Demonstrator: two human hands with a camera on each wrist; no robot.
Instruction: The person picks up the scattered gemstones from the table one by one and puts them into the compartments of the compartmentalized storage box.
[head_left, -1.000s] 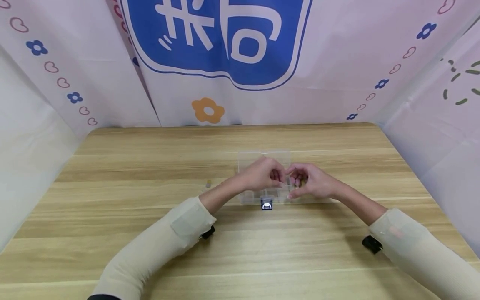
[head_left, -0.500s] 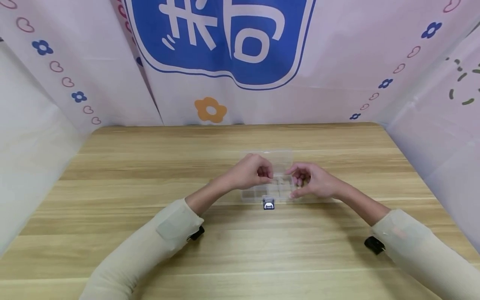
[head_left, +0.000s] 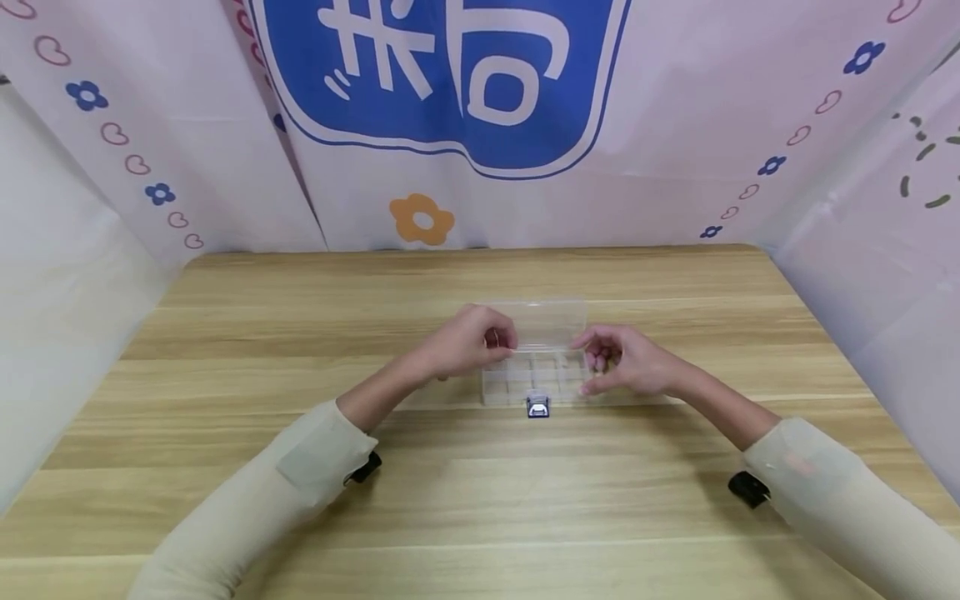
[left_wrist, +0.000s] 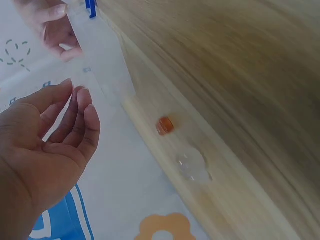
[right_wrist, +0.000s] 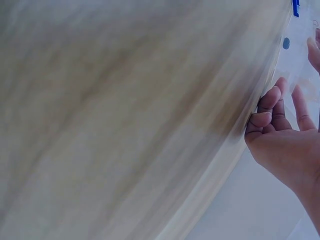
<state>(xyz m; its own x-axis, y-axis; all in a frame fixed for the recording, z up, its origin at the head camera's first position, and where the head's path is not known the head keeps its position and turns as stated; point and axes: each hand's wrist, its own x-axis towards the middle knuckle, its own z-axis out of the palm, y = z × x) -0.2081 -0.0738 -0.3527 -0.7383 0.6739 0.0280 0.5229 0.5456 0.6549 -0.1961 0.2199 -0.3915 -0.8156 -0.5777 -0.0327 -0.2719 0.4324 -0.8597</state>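
Observation:
A clear compartment box (head_left: 519, 377) lies on the table with its see-through lid (head_left: 551, 323) raised at the back. A blue latch (head_left: 537, 406) sits at its front. My left hand (head_left: 472, 340) hovers over the box's left end, fingers loosely bent and thumb near the fingertips; the left wrist view shows nothing between them. At the other end, my right hand (head_left: 628, 362) holds the box, index finger at the back corner and thumb at the front. In the left wrist view, a small orange piece (left_wrist: 165, 125) and a clear rounded piece (left_wrist: 192, 164) lie on the wood.
The wooden tabletop (head_left: 480, 500) extends around the box on all sides. Behind it hangs a white cloth (head_left: 570, 212) with a blue sign and flower prints. Black wrist devices (head_left: 748, 489) sit under both sleeves.
My left hand has moved left, from above the middle of the box to its left end, uncovering more compartments. My right hand and the box stay in place.

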